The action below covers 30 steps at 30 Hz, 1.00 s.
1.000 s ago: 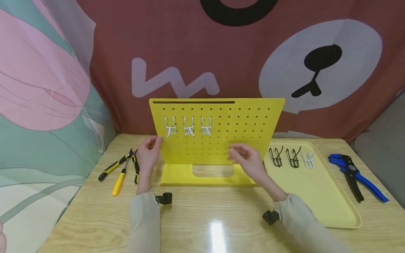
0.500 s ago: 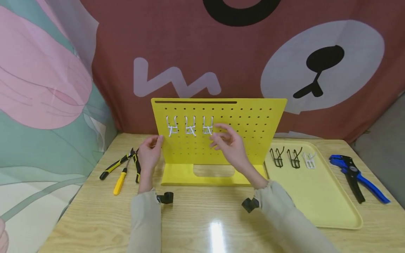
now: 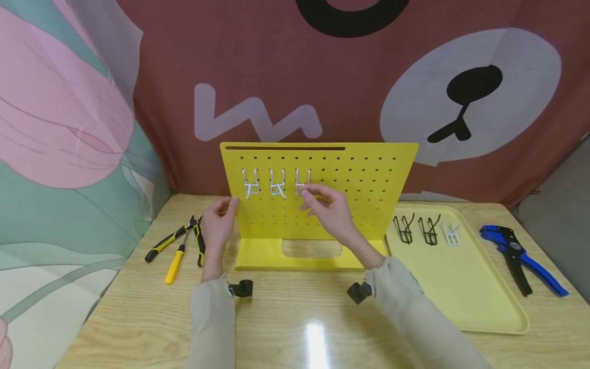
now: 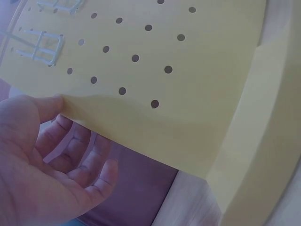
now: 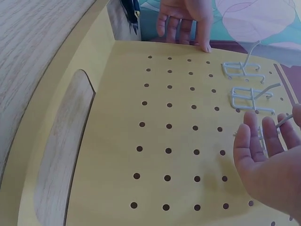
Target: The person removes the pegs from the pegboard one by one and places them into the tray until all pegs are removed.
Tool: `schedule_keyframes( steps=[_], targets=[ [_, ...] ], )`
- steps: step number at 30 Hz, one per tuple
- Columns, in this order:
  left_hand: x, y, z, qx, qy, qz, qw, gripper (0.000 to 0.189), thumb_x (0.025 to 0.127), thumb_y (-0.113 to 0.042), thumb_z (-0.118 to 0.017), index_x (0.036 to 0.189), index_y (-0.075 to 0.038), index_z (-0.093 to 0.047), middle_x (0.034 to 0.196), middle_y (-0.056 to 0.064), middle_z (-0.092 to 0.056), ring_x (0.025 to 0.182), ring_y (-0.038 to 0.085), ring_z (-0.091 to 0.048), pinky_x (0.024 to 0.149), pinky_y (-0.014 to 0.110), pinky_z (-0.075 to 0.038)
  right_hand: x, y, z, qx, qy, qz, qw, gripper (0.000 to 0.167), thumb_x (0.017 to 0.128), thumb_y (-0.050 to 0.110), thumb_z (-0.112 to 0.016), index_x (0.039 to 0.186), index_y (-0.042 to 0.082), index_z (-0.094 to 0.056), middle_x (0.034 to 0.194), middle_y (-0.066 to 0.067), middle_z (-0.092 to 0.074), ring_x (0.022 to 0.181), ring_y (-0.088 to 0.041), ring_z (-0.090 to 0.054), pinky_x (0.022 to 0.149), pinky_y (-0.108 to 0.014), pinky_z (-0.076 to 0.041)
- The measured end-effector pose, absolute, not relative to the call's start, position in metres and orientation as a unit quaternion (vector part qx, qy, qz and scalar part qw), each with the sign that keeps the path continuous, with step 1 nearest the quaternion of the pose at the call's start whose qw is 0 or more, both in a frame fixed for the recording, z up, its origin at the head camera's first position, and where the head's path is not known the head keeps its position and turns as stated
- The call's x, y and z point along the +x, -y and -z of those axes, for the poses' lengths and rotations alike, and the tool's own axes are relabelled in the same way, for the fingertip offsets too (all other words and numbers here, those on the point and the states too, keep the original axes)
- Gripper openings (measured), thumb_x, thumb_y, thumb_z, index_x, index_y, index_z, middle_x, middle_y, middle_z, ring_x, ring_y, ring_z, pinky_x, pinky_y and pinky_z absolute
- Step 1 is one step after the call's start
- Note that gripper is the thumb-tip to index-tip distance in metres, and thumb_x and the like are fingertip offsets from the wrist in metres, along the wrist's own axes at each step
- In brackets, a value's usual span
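The yellow pegboard point(image 3: 318, 189) stands upright on its own base at the middle of the tabletop point(image 3: 286, 328), its holed face toward the person; the left hand point(image 3: 216, 223) holds its left edge, thumb on the front and the other fingers loosely curled behind, as the left wrist view shows, which looks meant to steady the board against a push from the front. The right hand point(image 3: 329, 207) is raised to the third white hook point(image 3: 301, 185) in the upper row; its fingertips sit at the hook's wire, thumb and forefinger close together, but whether they truly pinch it I cannot tell. Two more white hooks point(image 3: 264, 183) hang to the left of it, in the same row of holes. On the right lies a yellow tray point(image 3: 465, 287) with two black hooks point(image 3: 416, 229) and one white one at its far end, within reach of the right hand; blue pliers point(image 3: 521, 256) lie beyond it; black-and-yellow pliers point(image 3: 177, 238) and a yellow screwdriver point(image 3: 174, 265) lie left of the board.
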State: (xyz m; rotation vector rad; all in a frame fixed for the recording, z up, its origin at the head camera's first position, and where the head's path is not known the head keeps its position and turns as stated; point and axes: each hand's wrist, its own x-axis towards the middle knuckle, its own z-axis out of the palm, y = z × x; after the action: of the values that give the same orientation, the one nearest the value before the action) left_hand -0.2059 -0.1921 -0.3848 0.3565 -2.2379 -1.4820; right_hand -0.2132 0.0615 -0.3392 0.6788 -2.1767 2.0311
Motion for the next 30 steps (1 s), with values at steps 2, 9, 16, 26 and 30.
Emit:
schedule_keyframes(
  steps=[2, 9, 16, 26, 30],
  targets=[
    [-0.206, 0.192, 0.385, 0.126, 0.807, 0.535, 0.214, 0.039, 0.094, -0.04, -0.06, 0.106, -0.005, -0.07, 0.104, 0.015, -0.069, 0.094, 0.025, -0.063, 0.078, 0.033, -0.047, -0.213, -0.061, 0.338, 0.225, 0.712, -0.664, 0.043, 0.025, 0.096, 0.012, -0.06, 0.115, -0.004, -0.065, 0.114, -0.018, -0.066, 0.078, -0.016, -0.066, 0.072, -0.046, -0.054],
    [-0.206, 0.192, 0.386, 0.121, 0.806, 0.541, 0.21, 0.04, 0.094, -0.041, -0.06, 0.107, -0.005, -0.07, 0.106, 0.014, -0.068, 0.095, 0.025, -0.063, 0.078, 0.033, -0.047, -0.211, -0.066, 0.34, 0.229, 0.711, -0.665, 0.03, 0.026, 0.097, 0.012, -0.058, 0.116, -0.004, -0.064, 0.117, -0.018, -0.065, 0.081, -0.02, -0.067, 0.076, -0.048, -0.053],
    [-0.207, 0.191, 0.385, 0.123, 0.805, 0.539, 0.216, 0.037, 0.094, -0.038, -0.061, 0.106, -0.004, -0.07, 0.105, 0.015, -0.069, 0.095, 0.025, -0.063, 0.079, 0.033, -0.047, -0.209, -0.067, 0.343, 0.238, 0.713, -0.659, 0.028, 0.024, 0.094, 0.009, -0.062, 0.114, -0.003, -0.067, 0.115, -0.018, -0.066, 0.089, -0.041, -0.064, 0.081, -0.054, -0.051],
    [-0.207, 0.19, 0.386, 0.125, 0.805, 0.537, 0.22, 0.035, 0.094, -0.036, -0.062, 0.104, -0.004, -0.07, 0.103, 0.014, -0.069, 0.093, 0.023, -0.063, 0.077, 0.029, -0.047, -0.199, -0.07, 0.334, 0.256, 0.724, -0.64, 0.033, 0.022, 0.093, 0.007, -0.062, 0.112, -0.003, -0.066, 0.112, -0.022, -0.066, 0.09, -0.037, -0.066, 0.082, -0.044, -0.054],
    [-0.207, 0.191, 0.385, 0.129, 0.803, 0.538, 0.221, 0.034, 0.094, -0.035, -0.062, 0.104, -0.003, -0.07, 0.102, 0.015, -0.069, 0.092, 0.023, -0.063, 0.076, 0.027, -0.046, -0.196, -0.072, 0.33, 0.266, 0.716, -0.644, 0.046, 0.021, 0.096, 0.009, -0.058, 0.111, -0.003, -0.067, 0.108, -0.021, -0.067, 0.084, -0.027, -0.068, 0.076, -0.04, -0.055]
  ],
)
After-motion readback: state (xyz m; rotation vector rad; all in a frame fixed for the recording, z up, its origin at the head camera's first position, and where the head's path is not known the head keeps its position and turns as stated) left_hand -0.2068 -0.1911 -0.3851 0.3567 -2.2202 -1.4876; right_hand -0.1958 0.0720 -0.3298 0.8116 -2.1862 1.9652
